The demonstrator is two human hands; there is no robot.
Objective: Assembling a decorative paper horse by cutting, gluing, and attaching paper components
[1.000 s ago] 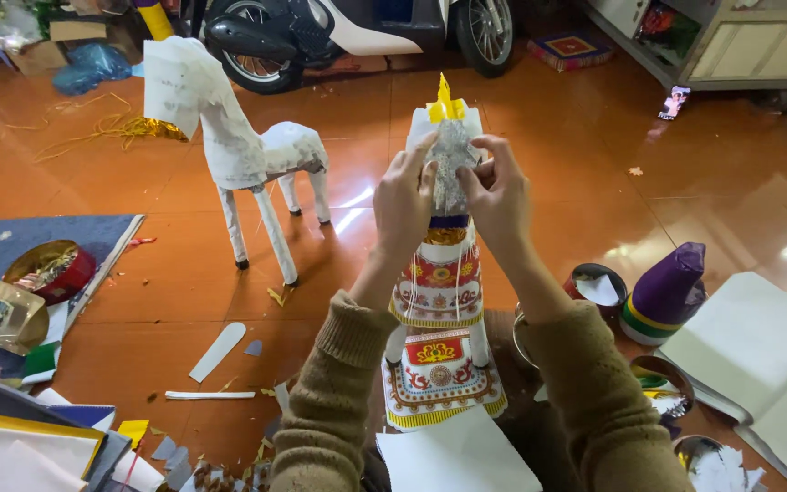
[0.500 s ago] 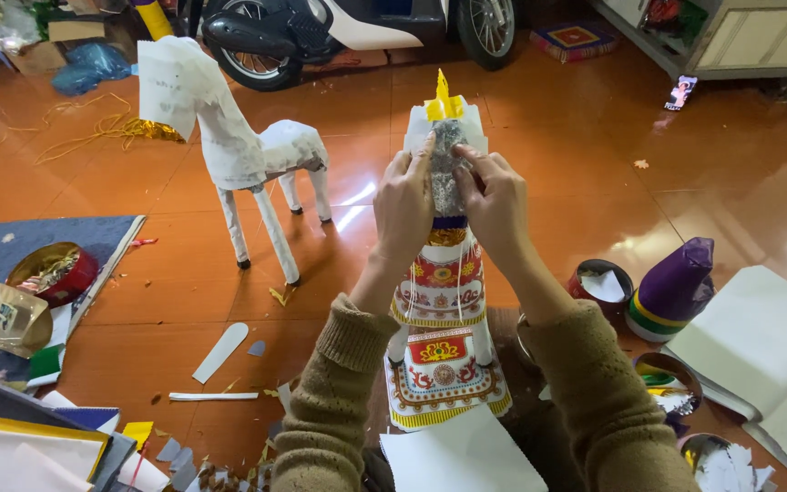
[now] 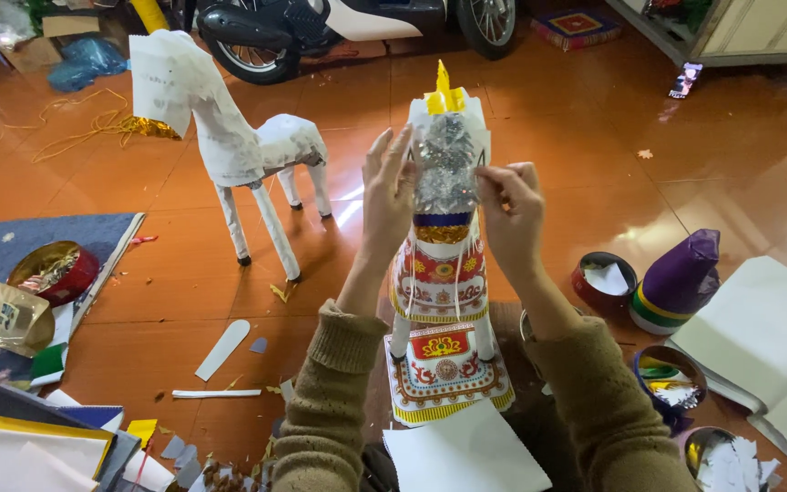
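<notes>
From the head camera we see our left hand [image 3: 387,196] and right hand [image 3: 514,214] pinching the silver foil strip [image 3: 446,164] against the paper figure [image 3: 442,273], steadying it upright mid-floor [image 3: 548,118], right of the paper horse [image 3: 229,137].

tall printed paper figure [image 3: 444,301]: matt, glittery silver foil band at top | white paper horse [image 3: 229,146]: matt, creased | orange tiled floor [image 3: 594,128]: glossy, reflective | olive knitted sleeves [image 3: 330,401]: ribbed cloth

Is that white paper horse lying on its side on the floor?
No, the white paper horse stands upright on its thin legs on the orange floor, off to the left of the hands.
</notes>
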